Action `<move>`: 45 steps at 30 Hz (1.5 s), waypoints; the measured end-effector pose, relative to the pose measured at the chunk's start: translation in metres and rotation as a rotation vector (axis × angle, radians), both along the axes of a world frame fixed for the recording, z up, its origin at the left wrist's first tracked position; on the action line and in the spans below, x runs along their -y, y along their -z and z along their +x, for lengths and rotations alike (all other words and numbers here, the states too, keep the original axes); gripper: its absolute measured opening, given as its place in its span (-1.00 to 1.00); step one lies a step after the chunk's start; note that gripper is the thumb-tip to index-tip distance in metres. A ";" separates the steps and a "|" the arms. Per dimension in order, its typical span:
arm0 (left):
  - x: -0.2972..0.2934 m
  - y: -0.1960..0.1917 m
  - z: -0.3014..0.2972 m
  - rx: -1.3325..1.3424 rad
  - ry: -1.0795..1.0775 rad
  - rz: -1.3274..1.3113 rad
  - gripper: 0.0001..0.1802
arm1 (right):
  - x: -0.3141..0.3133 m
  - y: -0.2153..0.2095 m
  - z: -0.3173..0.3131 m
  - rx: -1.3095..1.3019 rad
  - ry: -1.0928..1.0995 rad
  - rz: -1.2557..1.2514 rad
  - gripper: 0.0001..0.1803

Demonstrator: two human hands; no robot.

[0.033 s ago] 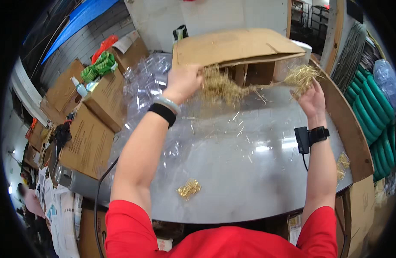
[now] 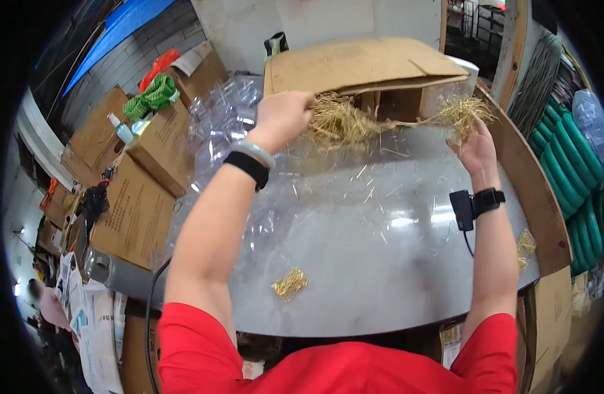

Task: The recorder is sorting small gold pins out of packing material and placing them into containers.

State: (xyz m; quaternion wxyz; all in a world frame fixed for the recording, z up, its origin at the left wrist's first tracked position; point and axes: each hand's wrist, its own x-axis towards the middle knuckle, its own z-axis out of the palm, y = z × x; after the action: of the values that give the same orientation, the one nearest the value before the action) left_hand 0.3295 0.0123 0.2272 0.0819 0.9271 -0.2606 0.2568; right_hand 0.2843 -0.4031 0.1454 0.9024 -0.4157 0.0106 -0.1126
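My left hand (image 2: 283,118), fingers closed, grips a tangled clump of thin gold-coloured wire-like pieces (image 2: 345,125) at its left end, just in front of the cardboard box's opening. A second tangle of the same gold pieces (image 2: 465,113) rests at the fingertips of my right hand (image 2: 478,150), palm turned up and fingers curled about its lower side. A few strands stretch between the two clumps. Loose gold bits lie scattered on the grey table (image 2: 354,262) below. Near its front lies a small gold bundle (image 2: 289,284), apart from both hands.
The open cardboard box (image 2: 361,62) stands at the table's back. Clear plastic packaging (image 2: 226,111) heaps up at left, beside stacked cartons (image 2: 134,210). A cardboard wall (image 2: 532,190) edges the right side, with more gold bundles (image 2: 525,249) against it. Green coils (image 2: 564,171) stand beyond.
My left hand is slightly higher, still gripping its clump. The clump at my right hand looks looser and more spread out.
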 end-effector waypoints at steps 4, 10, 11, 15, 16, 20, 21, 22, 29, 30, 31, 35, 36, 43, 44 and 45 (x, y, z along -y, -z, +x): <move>0.005 -0.002 -0.009 -0.093 -0.085 0.283 -0.79 | -0.024 -0.008 -0.008 -0.022 -0.077 0.234 -0.67; -0.004 -0.009 -0.006 0.077 -0.086 0.187 -0.82 | -0.020 -0.002 -0.003 -0.157 -0.003 0.085 -0.74; -0.003 -0.012 -0.006 0.192 -0.057 0.100 -0.80 | -0.003 0.008 0.002 -0.144 0.057 -0.006 -0.73; 0.006 -0.026 -0.011 -0.001 -0.129 0.213 -0.78 | 0.010 0.019 -0.001 -0.100 0.036 -0.020 -0.72; 0.007 -0.034 -0.014 0.014 -0.153 0.067 -0.77 | 0.010 0.019 -0.006 0.062 -0.065 0.181 -0.73; 0.003 -0.048 -0.014 -0.011 -0.101 -0.092 -0.70 | 0.007 0.017 -0.016 -0.101 -0.022 0.023 -0.64; 0.002 -0.056 -0.014 0.005 -0.107 -0.093 -0.70 | -0.002 0.009 -0.022 0.042 -0.088 0.178 -0.48; 0.002 -0.064 -0.015 -0.009 -0.100 -0.275 -0.70 | -0.014 0.001 -0.029 0.057 -0.097 0.177 -0.48; 0.015 -0.046 -0.031 -0.128 -0.051 0.225 -0.73 | -0.068 0.000 -0.034 0.289 -0.223 0.270 -0.21; 0.012 -0.046 -0.034 -0.098 -0.091 0.126 -0.74 | -0.066 -0.003 -0.032 0.289 -0.226 0.271 -0.21; 0.008 -0.042 -0.031 -0.098 -0.094 0.125 -0.74 | -0.062 -0.007 -0.030 0.273 -0.167 0.253 -0.26; -0.001 -0.034 -0.025 -0.118 -0.106 -0.105 -0.70 | -0.045 -0.004 -0.026 0.209 -0.149 0.262 -0.43; -0.001 -0.036 -0.026 -0.122 -0.113 -0.236 -0.70 | -0.042 -0.003 -0.026 0.244 -0.160 0.321 -0.46; -0.009 -0.033 -0.005 -0.384 0.433 -1.072 -0.75 | -0.037 0.013 -0.025 0.263 -0.193 0.305 -0.45; 0.002 -0.036 -0.006 -0.392 0.450 -1.073 -0.75 | -0.029 0.021 -0.023 0.201 -0.188 0.249 -0.45; 0.009 -0.043 -0.015 -0.531 0.418 -1.161 -0.76 | -0.029 0.021 -0.025 0.141 -0.194 0.198 -0.44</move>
State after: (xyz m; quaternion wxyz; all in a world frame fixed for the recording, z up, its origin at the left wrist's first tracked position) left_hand 0.3141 0.0029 0.2705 0.6764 0.6944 -0.2252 0.0973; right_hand 0.2591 -0.3741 0.1240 0.9442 -0.3147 -0.0821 -0.0520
